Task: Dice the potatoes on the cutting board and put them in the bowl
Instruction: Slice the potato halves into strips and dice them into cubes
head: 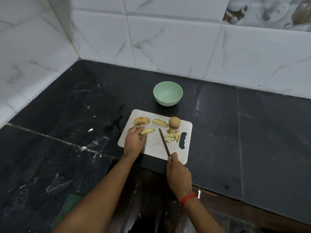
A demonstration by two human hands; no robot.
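On the grey cutting board [154,145] at the frame's centre, the left hand [134,140] has its fingers curled onto the left end of a potato wedge [147,131]. The right hand [179,175] has its fingers clamped round the knife [164,143], blade pointing up-frame. Diced pieces [173,136] lie right of the blade, below a whole potato [174,121]. The green bowl [167,102] sits on the black bench [218,132], just above the board

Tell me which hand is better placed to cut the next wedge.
Right. The right hand grips the knife, its blade over the board just right of the wedge. The left hand holds that wedge at its left end, so it should steady it.
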